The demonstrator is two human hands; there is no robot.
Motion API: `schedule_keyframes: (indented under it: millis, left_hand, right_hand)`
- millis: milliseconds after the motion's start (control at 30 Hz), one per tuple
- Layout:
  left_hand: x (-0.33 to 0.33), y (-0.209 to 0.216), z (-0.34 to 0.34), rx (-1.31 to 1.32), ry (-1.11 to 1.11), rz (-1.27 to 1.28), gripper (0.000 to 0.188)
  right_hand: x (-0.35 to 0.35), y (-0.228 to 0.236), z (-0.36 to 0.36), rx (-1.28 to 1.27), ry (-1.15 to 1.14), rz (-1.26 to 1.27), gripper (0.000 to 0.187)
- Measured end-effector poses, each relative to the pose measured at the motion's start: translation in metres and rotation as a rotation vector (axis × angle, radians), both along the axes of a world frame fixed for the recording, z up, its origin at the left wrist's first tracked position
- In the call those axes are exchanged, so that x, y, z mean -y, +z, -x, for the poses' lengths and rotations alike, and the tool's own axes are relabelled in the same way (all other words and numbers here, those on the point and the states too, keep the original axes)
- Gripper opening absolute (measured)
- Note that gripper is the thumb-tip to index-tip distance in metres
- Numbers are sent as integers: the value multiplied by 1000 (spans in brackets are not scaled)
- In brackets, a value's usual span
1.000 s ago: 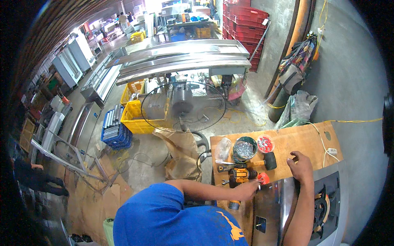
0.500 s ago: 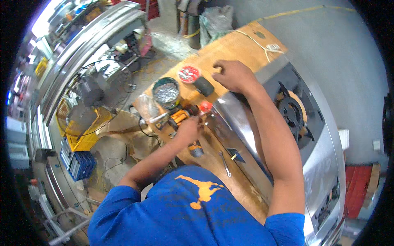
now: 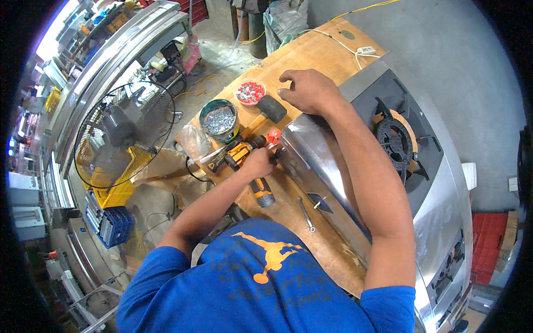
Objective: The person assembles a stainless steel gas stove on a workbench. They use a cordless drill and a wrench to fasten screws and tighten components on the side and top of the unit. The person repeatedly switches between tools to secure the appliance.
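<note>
My left hand (image 3: 259, 162) reaches across the handle of a yellow-and-black cordless drill (image 3: 240, 154) lying on the wooden bench. Its fingers are closed together at the edge of a stainless steel gas stove (image 3: 327, 145), beside a small dark piece; what they pinch is hidden. Just beyond the fingertips is a small red-orange item (image 3: 273, 136). My right hand (image 3: 311, 91) hovers or rests at the stove's far corner, fingers loosely curled and thumb apart, nothing visible in it. Close by lies a mallet with a black head (image 3: 272, 109).
Beyond the drill stand a bucket of metal fasteners (image 3: 220, 119) and a tub of red and silver pieces (image 3: 250, 92). A wrench (image 3: 306, 215) lies on the bench (image 3: 333, 261) near me. A caged fan (image 3: 119, 130) stands left; a burner (image 3: 395, 136) tops the stove.
My view has shifted slightly and become sharper. Both hands stay at nearly the same spots by the stove, the left still closed at its edge.
</note>
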State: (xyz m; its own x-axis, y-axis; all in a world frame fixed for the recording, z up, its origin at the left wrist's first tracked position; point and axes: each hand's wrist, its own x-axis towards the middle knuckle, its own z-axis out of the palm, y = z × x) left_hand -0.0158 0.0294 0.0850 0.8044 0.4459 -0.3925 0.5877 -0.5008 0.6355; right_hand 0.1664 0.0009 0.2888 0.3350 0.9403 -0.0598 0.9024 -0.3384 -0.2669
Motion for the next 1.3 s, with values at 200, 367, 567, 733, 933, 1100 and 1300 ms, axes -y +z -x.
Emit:
schedule_keyframes:
  millis: [200, 367, 567, 733, 933, 1100, 1300]
  left_hand:
    - [14, -16, 4, 94, 76, -113, 32]
    - [-3, -26, -4, -56, 14, 235, 30]
    - [5, -25, 0, 71, 45, 81, 22]
    - [31, -29, 8, 99, -29, -342, 18]
    - [25, -28, 2, 182, 210, -153, 28]
    - [3, -31, 2, 208, 189, 256, 42]
    - [-1, -20, -1, 193, 51, 94, 28]
  right_hand:
    - [2, 3, 1, -13, 0, 7, 46]
    - [3, 5, 2, -44, -8, 24, 47]
    - [1, 7, 5, -9, -5, 56, 47]
    - [-2, 5, 5, 24, -2, 114, 47]
    - [1, 7, 5, -12, 23, 39, 48]
    - [3, 10, 2, -57, 42, 68, 49]
    - [1, 7, 1, -24, 59, 52, 50]
